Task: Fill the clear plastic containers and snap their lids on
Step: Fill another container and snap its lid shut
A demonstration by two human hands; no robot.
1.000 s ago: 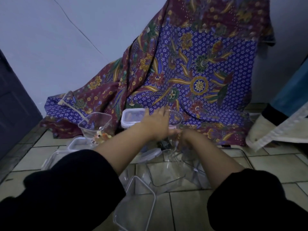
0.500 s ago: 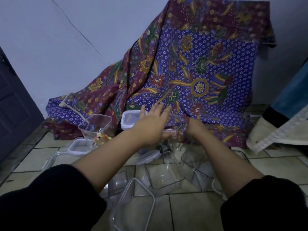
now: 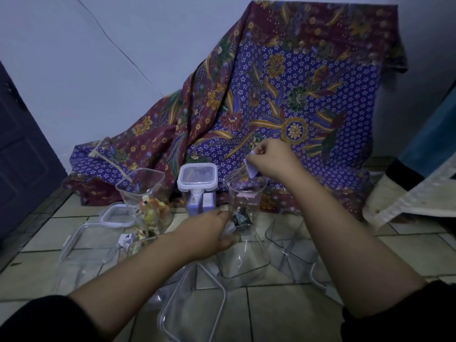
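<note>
A tall clear container (image 3: pixel 246 201) stands open on the tiled floor with dark items in its bottom. My left hand (image 3: pixel 212 233) grips its lower left side. My right hand (image 3: pixel 269 160) hovers above its rim, pinching a small white item (image 3: pixel 252 169). Behind and to the left stands a closed container (image 3: pixel 197 188) with a white-rimmed lid. Farther left is an open container (image 3: pixel 145 193) holding small colourful pieces. A loose lid (image 3: pixel 118 214) lies beside it. Several empty clear containers (image 3: pixel 244 257) lie around my arms.
A patterned purple and maroon cloth (image 3: pixel 283 107) drapes over something against the wall behind the containers. A dark door (image 3: pixel 22 154) is at the left. A white woven item (image 3: pixel 409 193) lies on the right. A large empty container (image 3: pixel 192 309) sits close to me.
My left hand came off the top of the tall container and dropped to its lower side. My right hand rose above the rim, now pinching a small white item.
</note>
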